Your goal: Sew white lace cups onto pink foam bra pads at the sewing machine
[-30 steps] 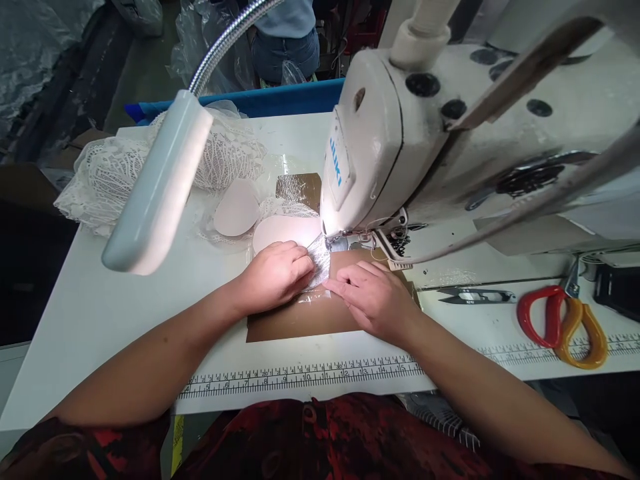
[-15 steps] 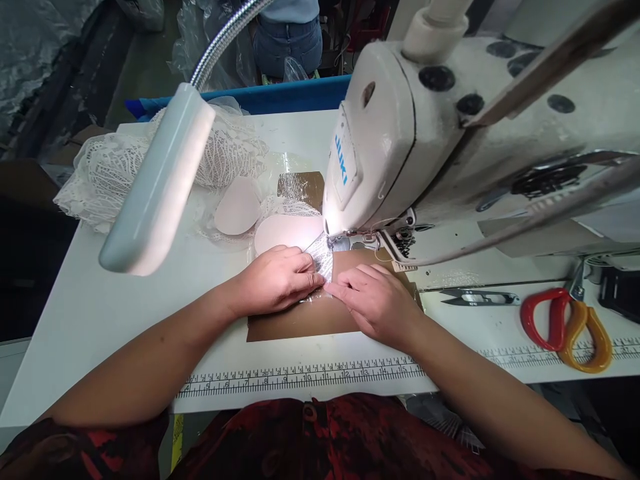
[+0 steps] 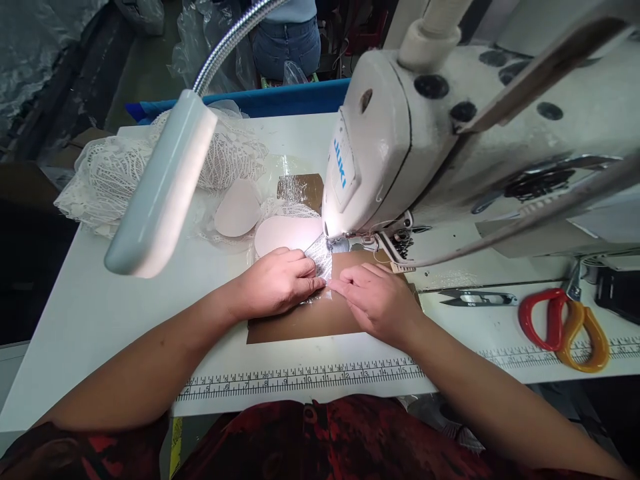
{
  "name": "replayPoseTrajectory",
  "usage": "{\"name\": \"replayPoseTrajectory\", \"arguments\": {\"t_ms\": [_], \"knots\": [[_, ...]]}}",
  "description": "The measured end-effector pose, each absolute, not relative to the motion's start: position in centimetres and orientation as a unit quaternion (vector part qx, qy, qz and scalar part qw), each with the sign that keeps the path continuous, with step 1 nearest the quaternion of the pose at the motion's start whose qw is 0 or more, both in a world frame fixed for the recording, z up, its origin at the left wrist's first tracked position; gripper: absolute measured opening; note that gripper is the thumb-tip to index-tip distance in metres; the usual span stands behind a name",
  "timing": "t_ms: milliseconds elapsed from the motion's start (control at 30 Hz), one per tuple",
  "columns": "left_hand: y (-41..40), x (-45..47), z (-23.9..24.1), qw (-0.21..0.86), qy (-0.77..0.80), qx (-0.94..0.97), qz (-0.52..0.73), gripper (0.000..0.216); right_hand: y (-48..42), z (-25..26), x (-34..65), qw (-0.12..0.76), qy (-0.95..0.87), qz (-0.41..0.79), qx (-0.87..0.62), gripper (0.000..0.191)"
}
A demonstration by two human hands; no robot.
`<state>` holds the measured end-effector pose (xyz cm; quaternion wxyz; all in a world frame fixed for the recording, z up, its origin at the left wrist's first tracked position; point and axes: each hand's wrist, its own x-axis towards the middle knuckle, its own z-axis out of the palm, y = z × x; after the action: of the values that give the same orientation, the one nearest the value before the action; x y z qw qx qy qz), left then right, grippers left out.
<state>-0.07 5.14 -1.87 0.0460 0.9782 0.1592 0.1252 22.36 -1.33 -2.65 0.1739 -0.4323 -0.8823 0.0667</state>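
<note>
A piece of white lace fabric [image 3: 320,259] lies under the needle area of a sewing machine [image 3: 370,147]. My left hand [image 3: 277,283] is closed on the lace's near edge, thumb and fingertips pressed together. From the other side, my right hand [image 3: 377,300] pinches the same edge, its index fingertip almost meeting my left thumb. A pale, rounded cup-shaped panel [image 3: 285,233] rests on the lace just beyond my left hand. Beneath both hands is a brown sheet [image 3: 300,328] on the machine bed. My fingers partly hide the lace edge.
A lamp [image 3: 163,187] hangs over the left side. Behind it are a lace pile [image 3: 113,173] and another pale panel [image 3: 237,208]. Thread snips [image 3: 480,298] and scissors [image 3: 565,327] lie at right. A ruler strip [image 3: 305,380] runs along the front edge. A person [image 3: 287,47] is beyond the table.
My hands stay at the lace edge with only a slight shift of the fingers. The whole view has moved a little; the lace looks nearly unmoved.
</note>
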Motion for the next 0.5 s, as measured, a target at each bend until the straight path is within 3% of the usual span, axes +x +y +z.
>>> {"name": "replayPoseTrajectory", "arguments": {"t_ms": [200, 500], "knots": [[5.3, 0.1, -1.5, 0.081, 0.190, 0.967, 0.147, 0.029, -1.3, -2.5, 22.0, 0.153, -0.889, 0.044, -0.430, 0.028], [5.6, 0.9, -1.6, 0.040, 0.222, 0.968, 0.106, 0.034, -1.2, -2.5, 22.3, 0.155, -0.890, 0.047, -0.426, 0.027]]}}
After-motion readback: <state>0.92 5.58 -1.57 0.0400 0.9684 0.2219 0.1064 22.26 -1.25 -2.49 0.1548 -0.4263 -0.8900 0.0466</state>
